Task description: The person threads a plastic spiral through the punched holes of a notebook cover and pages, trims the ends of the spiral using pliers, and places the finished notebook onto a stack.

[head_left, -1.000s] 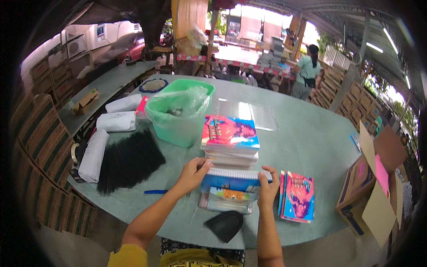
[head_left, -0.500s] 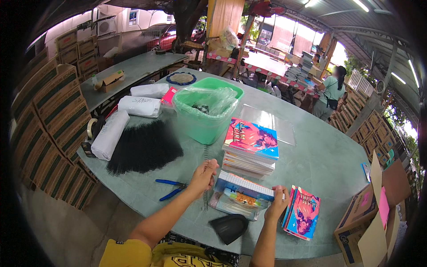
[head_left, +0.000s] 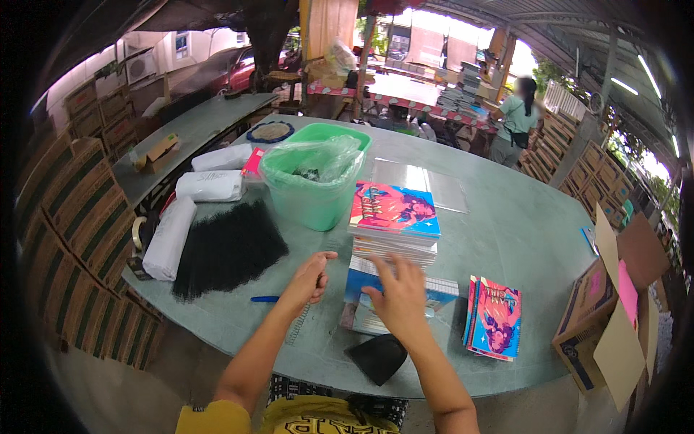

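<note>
My left hand (head_left: pixel 309 281) is closed, its thumb and index finger pinched at the front. A thin dark spiral binding coil (head_left: pixel 297 328) runs from it and shows below my wrist. My right hand (head_left: pixel 400 293) has its fingers spread above an unbound notebook (head_left: pixel 443 291) with a blue edge; whether the fingertips touch it is unclear. That notebook lies on a low pile in clear plastic (head_left: pixel 365 318). Just behind stands a taller stack of notebooks (head_left: pixel 394 210) with pink and blue covers. Beside my left forearm, a blue plier handle (head_left: pixel 264 299) shows; the rest is hidden.
A black curved piece (head_left: pixel 377 359) lies at the near edge. Left are many black coils (head_left: pixel 231 249) and white rolls (head_left: pixel 170 239). A green bin (head_left: pixel 311 199) stands behind. Finished notebooks (head_left: pixel 495 318) and an open carton (head_left: pixel 585 325) are right. A person (head_left: pixel 517 123) stands far off.
My right hand has let go of the notebook's right end and moved left over it, fingers spread. My left hand has shifted slightly left with the coil. The view has turned a little.
</note>
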Available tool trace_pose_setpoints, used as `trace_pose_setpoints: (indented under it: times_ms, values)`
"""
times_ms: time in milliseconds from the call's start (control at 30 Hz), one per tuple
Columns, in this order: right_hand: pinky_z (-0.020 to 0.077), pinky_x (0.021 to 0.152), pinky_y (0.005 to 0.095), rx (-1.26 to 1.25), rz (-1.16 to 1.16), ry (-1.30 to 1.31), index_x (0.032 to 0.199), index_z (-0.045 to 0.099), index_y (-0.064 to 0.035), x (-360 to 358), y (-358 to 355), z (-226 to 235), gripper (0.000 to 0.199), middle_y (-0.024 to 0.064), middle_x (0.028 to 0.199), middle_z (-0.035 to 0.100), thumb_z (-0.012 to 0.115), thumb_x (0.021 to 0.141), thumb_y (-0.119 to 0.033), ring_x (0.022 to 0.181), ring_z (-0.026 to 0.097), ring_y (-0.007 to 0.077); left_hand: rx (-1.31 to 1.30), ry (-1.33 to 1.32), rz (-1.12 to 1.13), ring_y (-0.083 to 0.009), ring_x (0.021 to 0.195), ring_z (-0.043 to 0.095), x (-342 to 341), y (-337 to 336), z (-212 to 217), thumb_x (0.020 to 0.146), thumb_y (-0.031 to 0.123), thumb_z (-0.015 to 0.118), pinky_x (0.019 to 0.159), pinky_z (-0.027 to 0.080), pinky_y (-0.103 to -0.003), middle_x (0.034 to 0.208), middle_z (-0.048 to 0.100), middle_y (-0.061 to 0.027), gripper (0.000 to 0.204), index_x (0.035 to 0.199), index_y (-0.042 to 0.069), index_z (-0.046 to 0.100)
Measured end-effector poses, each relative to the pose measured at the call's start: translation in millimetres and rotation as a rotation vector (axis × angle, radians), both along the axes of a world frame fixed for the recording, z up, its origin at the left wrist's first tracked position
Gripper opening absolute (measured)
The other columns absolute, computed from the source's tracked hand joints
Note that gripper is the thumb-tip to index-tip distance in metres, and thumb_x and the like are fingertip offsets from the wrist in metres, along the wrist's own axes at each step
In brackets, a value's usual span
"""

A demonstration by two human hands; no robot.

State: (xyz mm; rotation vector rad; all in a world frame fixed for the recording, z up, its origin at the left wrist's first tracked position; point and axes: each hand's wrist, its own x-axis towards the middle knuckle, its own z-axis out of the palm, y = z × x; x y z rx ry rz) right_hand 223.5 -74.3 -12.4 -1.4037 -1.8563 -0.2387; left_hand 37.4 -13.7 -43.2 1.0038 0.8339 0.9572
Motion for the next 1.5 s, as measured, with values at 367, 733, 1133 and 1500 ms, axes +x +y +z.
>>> trace_pose_setpoints:
  times_ms: [367, 733, 1133, 1500]
  values:
    - [0.0459, 0.088, 0.0396, 0.327, 0.204, -0.258, 0.108, 0.065, -0.0131, 12.4, -16.7, -48.8, 0.042, 0.0082, 0.108, 0.059, 0.057, 0.068, -0.002, 0.098, 0.057, 0.027, 0.175, 0.041, 0.09, -0.0032, 0.051, 0.041, -22.9, -22.7, 0.5, 0.093, 0.031, 0.052, 0.044, 0.034, -0.018, 0.065, 0.047, 0.0018, 0.027, 0.095, 0.005, 0.056]
    - [0.0325, 0.061, 0.036, 0.107, -0.23, -0.127, 0.068, 0.059, -0.0107, -30.7, 20.3, -21.8, 0.034, 0.0042, 0.065, 0.052, 0.074, 0.063, -0.041, 0.066, 0.052, 0.0234, 0.87, 0.486, 0.287, -0.0173, 0.069, 0.057, -2.8, -27.1, -5.5, 0.092, 0.026, 0.052, 0.062, 0.044, -0.028, 0.079, 0.061, -0.0092, 0.027, 0.097, 0.002, 0.063]
    - [0.0331, 0.07, 0.0361, -0.025, -0.079, -0.04, 0.082, 0.065, -0.014, -25.9, 16.0, -16.1, 0.017, 0.0008, 0.074, 0.063, 0.07, 0.067, -0.021, 0.072, 0.057, 0.0192, 1.098, 0.663, 0.439, -0.0266, 0.075, 0.058, 18.5, -30.4, -3.0, 0.079, 0.016, 0.066, 0.063, 0.047, -0.035, 0.081, 0.058, -0.0089, 0.017, 0.092, 0.005, 0.064]
    - [0.0447, 0.064, 0.0363, -0.277, 0.033, 0.045, 0.084, 0.069, -0.011, -18.6, 13.2, -3.9, 0.014, 0.0066, 0.072, 0.065, 0.07, 0.071, -0.018, 0.065, 0.062, 0.0248, 1.18, 0.672, 0.43, -0.0255, 0.073, 0.057, 10.8, -26.2, -5.3, 0.078, 0.017, 0.066, 0.059, 0.047, -0.035, 0.077, 0.055, -0.0071, 0.017, 0.09, 0.005, 0.063]
